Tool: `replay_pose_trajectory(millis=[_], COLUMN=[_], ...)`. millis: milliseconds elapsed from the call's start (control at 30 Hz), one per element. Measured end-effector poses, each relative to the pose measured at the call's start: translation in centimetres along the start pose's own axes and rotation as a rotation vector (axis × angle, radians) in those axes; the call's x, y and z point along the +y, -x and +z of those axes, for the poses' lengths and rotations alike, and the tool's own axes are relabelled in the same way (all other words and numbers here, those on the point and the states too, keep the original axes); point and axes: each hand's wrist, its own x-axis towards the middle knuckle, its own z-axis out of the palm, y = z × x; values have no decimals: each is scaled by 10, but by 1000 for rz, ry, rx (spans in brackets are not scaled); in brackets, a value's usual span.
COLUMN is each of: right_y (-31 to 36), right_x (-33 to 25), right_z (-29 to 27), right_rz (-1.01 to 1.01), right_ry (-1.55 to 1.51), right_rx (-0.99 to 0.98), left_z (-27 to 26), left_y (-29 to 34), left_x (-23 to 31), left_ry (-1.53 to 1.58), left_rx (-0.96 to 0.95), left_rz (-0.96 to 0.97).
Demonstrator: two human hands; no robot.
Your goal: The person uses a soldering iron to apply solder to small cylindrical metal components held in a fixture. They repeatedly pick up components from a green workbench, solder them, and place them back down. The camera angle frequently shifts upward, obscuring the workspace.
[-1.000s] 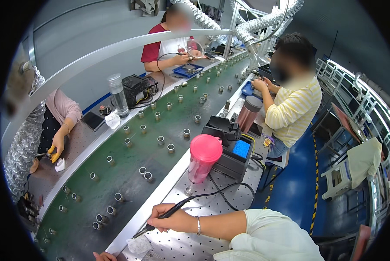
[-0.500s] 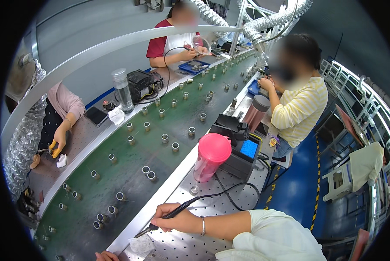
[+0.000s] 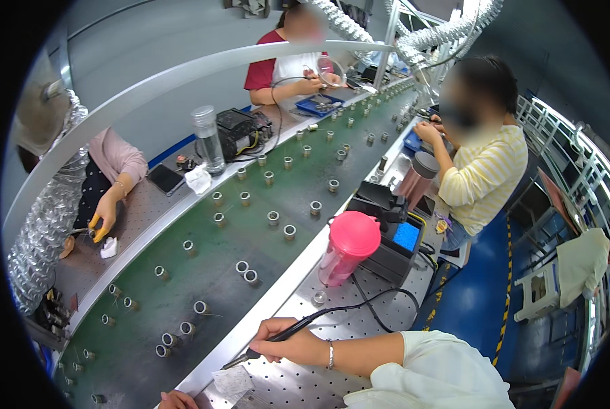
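Observation:
A black soldering iron (image 3: 288, 335) is in my right hand (image 3: 292, 344), closed round its handle like a pen. Its metal tip points down and left over a crumpled white cloth or tissue (image 3: 232, 383) near the bench edge. At the bottom edge only the curled fingers of my left hand (image 3: 177, 401) show. They are closed, and what they may hold is cut off from view. Beside my bench, on the green conveyor belt (image 3: 202, 273), stand several small metal cylinders (image 3: 200, 308), some with thin wires sticking out.
A pink-lidded cup (image 3: 349, 247) stands ahead of my right hand, with a small clear jar (image 3: 319, 298) nearby. Behind it is a black soldering station (image 3: 386, 252) with a blue sponge; the iron's cable loops toward it. Co-workers sit along the belt, one holding yellow-handled pliers (image 3: 99, 230).
The whole scene has shifted slightly to the right in the picture. My right hand keeps its grip on the soldering iron, its tip still near the white cloth or tissue.

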Motion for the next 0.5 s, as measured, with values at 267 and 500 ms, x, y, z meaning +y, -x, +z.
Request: replay_pose_trajectory(millis=[267, 500], right_y=[0, 3], right_x=[0, 2], right_z=[1, 1], right_rz=[5, 17], right_ry=[-3, -14], right_rx=[-4, 16], left_z=[-12, -17], left_y=[1, 5], left_x=[-4, -5], left_ry=[24, 46], left_rx=[-40, -26], left_rz=[-16, -41])
